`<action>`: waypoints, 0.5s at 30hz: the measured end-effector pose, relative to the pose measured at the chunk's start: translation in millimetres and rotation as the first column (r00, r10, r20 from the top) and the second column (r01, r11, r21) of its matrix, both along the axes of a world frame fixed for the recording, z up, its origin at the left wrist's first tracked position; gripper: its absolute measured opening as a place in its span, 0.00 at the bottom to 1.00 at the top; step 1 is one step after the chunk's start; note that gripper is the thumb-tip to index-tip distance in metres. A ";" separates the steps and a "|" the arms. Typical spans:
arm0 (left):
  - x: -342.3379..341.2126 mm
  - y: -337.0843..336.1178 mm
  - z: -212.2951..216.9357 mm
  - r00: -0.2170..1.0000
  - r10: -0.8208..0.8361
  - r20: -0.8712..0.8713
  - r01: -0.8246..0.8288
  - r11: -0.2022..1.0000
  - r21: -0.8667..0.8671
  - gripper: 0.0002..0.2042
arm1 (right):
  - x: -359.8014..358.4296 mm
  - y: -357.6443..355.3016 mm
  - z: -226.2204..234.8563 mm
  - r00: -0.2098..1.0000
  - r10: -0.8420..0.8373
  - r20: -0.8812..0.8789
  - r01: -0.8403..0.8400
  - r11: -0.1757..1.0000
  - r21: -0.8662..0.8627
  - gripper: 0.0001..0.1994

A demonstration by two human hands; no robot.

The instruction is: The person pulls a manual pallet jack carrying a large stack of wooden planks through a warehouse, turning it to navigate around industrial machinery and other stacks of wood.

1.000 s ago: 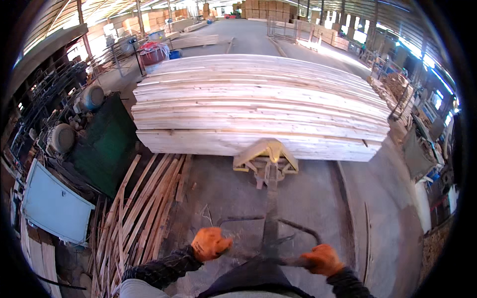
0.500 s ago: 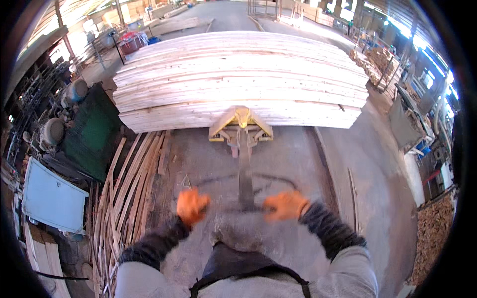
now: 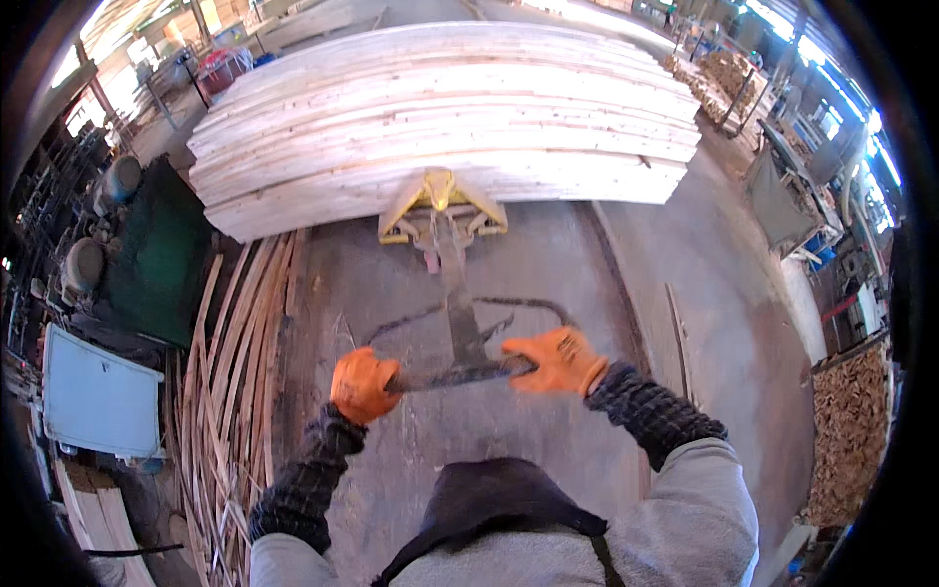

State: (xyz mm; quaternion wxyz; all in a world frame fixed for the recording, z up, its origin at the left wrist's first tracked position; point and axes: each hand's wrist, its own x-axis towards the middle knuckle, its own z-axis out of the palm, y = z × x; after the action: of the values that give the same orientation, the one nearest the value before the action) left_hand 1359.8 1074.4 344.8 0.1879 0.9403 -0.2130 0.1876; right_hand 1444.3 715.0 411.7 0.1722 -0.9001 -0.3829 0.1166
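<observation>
Both of my hands wear orange work gloves. My left hand (image 3: 364,385) is closed round the left end of the dark crossbar of the pallet jack handle (image 3: 430,379). My right hand (image 3: 558,360) grips the same bar on its right side, near a small lever (image 3: 498,326). From the bar the shaft runs forward to the yellow pallet jack (image 3: 440,201). Its head stands against the near side of a wide stack of pale boards (image 3: 440,117), and its forks are hidden under the load.
Long thin wood strips (image 3: 235,391) lie loose at the left, beside a pale blue panel (image 3: 101,391) and a dark green machine guard (image 3: 156,264). At the right stand a bin of wood pieces (image 3: 849,430) and a workbench (image 3: 787,196). A rail-like strip (image 3: 621,284) crosses the floor.
The handle has swung slightly askew, its left end now nearer me. In the picture the board stack and jack have shifted up and left and tilted. Both hands keep their grip.
</observation>
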 end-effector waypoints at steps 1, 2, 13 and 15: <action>4.5 -1.6 5.0 0.998 -0.031 -0.048 0.032 0.999 0.018 0.17 | -1.2 -4.0 1.5 0.998 0.020 0.059 -0.019 0.999 -0.025 0.28; 4.1 -3.0 6.4 0.994 -0.064 -0.087 0.067 0.997 0.033 0.19 | -0.3 -5.8 3.4 0.991 0.042 0.127 -0.035 0.998 -0.054 0.29; 66.6 44.0 23.4 0.986 -0.088 0.144 0.094 0.995 -0.041 0.22 | 61.7 29.4 38.4 0.890 0.109 0.443 -0.089 0.994 -0.066 0.26; 93.1 57.5 47.0 0.998 -0.050 -0.022 0.050 0.999 -0.011 0.20 | 77.8 45.2 49.8 0.864 0.098 0.494 -0.110 0.994 -0.004 0.24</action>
State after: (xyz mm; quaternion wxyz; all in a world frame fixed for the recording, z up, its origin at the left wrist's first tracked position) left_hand 1452.9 1131.9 391.8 0.1998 0.9357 -0.2334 0.1735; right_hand 1522.1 760.2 461.5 0.0731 -0.8760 -0.4632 -0.1123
